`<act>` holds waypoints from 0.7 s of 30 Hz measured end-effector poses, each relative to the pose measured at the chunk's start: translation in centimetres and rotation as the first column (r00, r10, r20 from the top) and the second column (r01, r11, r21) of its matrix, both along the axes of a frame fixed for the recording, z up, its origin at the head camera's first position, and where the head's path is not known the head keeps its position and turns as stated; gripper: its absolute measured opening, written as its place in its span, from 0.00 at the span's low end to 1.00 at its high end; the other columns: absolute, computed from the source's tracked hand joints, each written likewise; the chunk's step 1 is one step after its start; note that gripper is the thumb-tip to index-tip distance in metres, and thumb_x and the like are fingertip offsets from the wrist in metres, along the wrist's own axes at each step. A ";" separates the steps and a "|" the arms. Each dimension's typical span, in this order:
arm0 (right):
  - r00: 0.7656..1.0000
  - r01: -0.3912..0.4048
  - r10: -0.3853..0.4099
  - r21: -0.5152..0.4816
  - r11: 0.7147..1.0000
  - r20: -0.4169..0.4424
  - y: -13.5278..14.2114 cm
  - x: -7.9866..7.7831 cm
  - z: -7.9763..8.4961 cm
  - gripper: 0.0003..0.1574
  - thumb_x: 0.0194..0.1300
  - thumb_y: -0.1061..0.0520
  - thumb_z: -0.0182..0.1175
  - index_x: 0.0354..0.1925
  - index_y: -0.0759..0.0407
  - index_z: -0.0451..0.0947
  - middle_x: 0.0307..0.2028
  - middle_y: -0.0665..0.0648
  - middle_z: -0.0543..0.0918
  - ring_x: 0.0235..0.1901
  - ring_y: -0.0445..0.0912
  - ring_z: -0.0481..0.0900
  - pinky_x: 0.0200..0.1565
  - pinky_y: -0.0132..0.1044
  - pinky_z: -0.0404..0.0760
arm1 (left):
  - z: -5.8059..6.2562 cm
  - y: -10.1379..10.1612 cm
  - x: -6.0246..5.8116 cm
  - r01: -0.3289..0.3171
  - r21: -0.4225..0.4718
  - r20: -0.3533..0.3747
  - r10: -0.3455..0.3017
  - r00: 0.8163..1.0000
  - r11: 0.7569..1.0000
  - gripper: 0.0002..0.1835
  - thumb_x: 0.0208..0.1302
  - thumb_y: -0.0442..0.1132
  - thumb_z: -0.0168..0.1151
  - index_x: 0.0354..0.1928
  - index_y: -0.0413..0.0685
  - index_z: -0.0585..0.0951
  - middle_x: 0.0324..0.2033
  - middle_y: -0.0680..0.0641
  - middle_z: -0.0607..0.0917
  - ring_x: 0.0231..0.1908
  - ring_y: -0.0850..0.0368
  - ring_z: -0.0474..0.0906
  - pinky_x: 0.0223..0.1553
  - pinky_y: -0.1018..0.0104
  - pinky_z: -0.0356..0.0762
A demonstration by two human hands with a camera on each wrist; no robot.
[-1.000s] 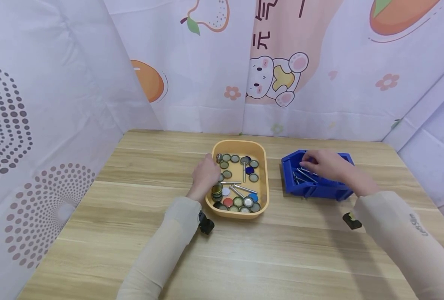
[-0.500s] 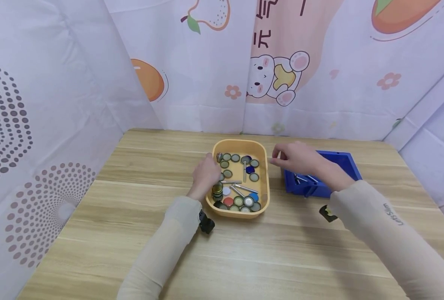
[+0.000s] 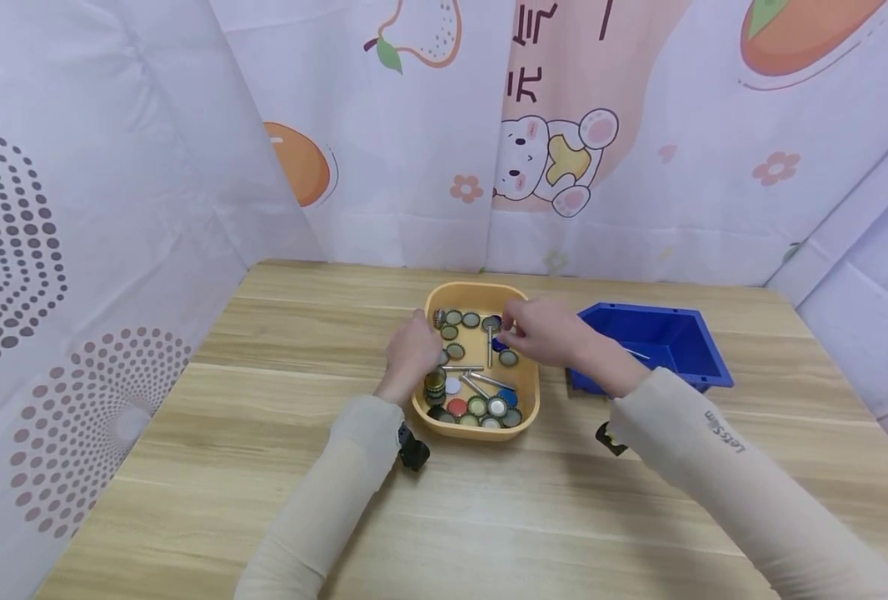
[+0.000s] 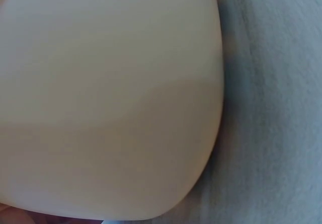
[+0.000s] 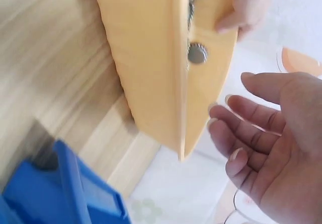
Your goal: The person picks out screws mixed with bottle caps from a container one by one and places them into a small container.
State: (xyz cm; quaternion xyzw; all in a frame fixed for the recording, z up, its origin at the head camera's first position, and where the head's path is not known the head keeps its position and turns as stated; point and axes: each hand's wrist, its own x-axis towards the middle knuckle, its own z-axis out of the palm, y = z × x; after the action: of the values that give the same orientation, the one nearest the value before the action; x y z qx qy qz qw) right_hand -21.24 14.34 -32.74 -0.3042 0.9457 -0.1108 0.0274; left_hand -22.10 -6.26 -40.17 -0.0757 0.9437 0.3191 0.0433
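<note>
From where I stand, this looks like the picking step: the person's right hand (image 3: pixel 545 332) is over the right rim of the yellow tray (image 3: pixel 481 289), its fingers loosely bent with thumb and fingertips apart, and the right wrist view shows nothing between them. The left hand (image 3: pixel 411 346) grips the tray's left rim, presumably to steady it. Inside, bottle caps (image 3: pixel 476 406) lie about the tray floor among four slim metal bolts. The front-to-back bolt (image 3: pixel 490 350) is nearest the right hand; if that's the one wanted, I'd say the move calls for a fingertip pinch on its shaft, mindful of the blue cap (image 3: pixel 500 343) just beside it. The blue bin (image 3: pixel 695 346) stands on the right, apart from the tray, with a bolt (image 3: pixel 636 352) showing inside, and the right forearm crosses over its near left part. The tray walls leave little room for fingers along the edges; the middle is roomier. Plain surface (image 3: pixel 534 500) spreads in front, and the curtain (image 3: pixel 399 167) hangs behind.
</note>
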 end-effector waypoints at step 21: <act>0.999 0.041 -0.044 0.268 0.963 0.006 -4.1 1.1 -4.2 0.20 0.66 0.40 0.60 0.36 0.56 0.78 0.31 0.55 0.83 0.31 0.50 0.80 0.32 0.48 0.80 | 0.3 0.1 0.0 -0.014 0.017 0.027 0.014 1.000 1.000 0.20 0.70 0.40 0.47 0.61 0.42 0.70 0.37 0.43 0.81 0.34 0.49 0.79 0.37 0.54 0.77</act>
State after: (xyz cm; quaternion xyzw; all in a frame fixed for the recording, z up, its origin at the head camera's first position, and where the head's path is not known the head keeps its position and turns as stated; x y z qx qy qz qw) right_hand -20.17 10.23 -36.93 -0.2766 0.9582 0.0155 0.0717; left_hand -22.11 -6.19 -39.89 -0.0861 0.9397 0.3266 0.0543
